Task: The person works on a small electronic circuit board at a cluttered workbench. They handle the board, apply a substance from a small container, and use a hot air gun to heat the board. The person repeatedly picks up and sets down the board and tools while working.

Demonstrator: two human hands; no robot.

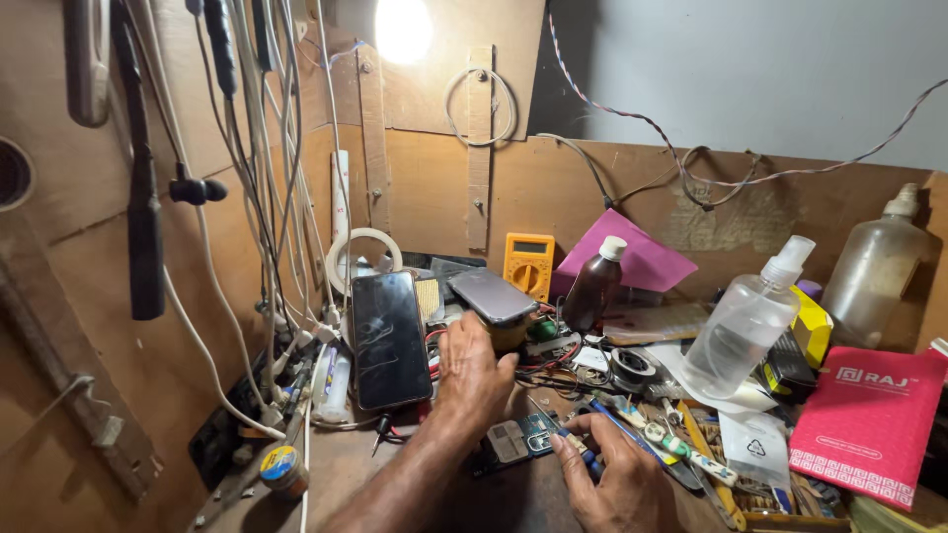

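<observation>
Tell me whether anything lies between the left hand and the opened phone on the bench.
Nothing visible does. The left hand rests right at the upper edge of the opened phone; the right hand holds a blue-handled tool at its other side.

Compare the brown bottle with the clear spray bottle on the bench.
The brown bottle is dark, with a plain white cap; the clear spray bottle is see-through, with a white pump nozzle. The brown bottle stands nearly upright, while the spray bottle leans well over. The spray bottle looks bigger. Neither hand touches either.

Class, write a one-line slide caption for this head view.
Left hand steadies an opened phone while right hand works with a screwdriver.
</observation>
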